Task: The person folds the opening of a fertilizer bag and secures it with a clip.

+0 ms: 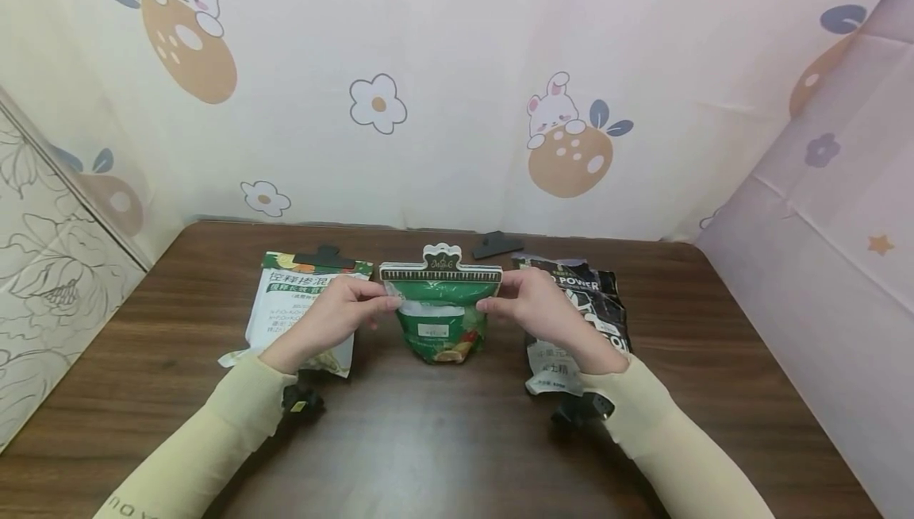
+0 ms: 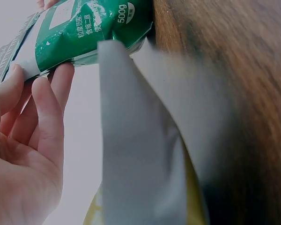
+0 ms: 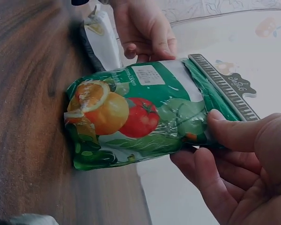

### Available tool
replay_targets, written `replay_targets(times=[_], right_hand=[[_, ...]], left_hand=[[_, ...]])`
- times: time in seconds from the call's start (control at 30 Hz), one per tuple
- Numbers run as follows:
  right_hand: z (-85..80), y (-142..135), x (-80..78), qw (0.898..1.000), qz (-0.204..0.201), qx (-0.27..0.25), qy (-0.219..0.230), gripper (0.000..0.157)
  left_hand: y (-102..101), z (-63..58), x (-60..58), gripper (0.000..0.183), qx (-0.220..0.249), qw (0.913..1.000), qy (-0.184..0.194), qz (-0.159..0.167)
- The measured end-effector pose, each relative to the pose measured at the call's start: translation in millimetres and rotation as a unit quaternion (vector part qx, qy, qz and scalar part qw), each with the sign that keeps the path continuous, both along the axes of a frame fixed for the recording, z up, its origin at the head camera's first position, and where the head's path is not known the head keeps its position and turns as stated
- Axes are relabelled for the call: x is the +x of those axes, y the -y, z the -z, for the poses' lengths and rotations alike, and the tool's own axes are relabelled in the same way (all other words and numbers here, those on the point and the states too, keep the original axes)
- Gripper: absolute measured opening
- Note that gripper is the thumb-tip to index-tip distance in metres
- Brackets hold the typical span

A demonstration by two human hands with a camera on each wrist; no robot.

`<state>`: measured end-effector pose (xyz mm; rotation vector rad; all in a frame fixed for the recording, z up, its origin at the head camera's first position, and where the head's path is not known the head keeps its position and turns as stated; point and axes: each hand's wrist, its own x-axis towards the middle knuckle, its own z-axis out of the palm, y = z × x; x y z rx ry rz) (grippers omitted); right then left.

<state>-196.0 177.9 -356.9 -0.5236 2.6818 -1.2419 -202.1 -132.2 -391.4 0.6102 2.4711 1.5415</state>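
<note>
The left hand (image 1: 339, 317) and right hand (image 1: 543, 309) each pinch one upper side edge of a green bag (image 1: 434, 321), thumbs on its front and bent fingers partly behind. The right wrist view shows the printed orange and tomato low on the bag's front clearly, small in the head view; the left wrist view alone makes the 500g mark readable. The bag is held upright between the hands, just below a piano-key clip (image 1: 441, 274) across its top; I cannot tell whether its base touches the table (image 1: 428, 447).

To the left lies a white bag (image 1: 274, 309) with a black clip (image 1: 324, 258) on its top edge; the left hand and wrist cover part of it. To the right lies a black bag (image 1: 603, 305), partly hidden by the right hand and wrist. A loose black clip (image 1: 497, 245) lies behind, between the green and black bags. A blurred pale packet edge (image 2: 140, 140) blocks much of the left wrist view
</note>
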Motion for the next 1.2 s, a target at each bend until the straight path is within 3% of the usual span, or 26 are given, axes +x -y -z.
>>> replay_targets(times=[0.53, 0.83, 1.2], right_hand=[[8.0, 3, 1.0, 0.999, 0.039, -0.003, -0.012, 0.019], [13.7, 6, -1.3, 0.999, 0.039, -0.014, 0.011, 0.019], [16.9, 10, -0.8, 0.999, 0.038, -0.011, 0.037, 0.014]], left_hand=[[-4, 1.2, -2.0, 0.023, 0.032, 0.9992, 0.02, -0.01], [-4, 4.2, -1.9, 0.026, 0.032, 0.9988, 0.034, -0.012], [-8, 7.7, -0.8, 0.029, 0.019, 0.997, 0.06, -0.045]])
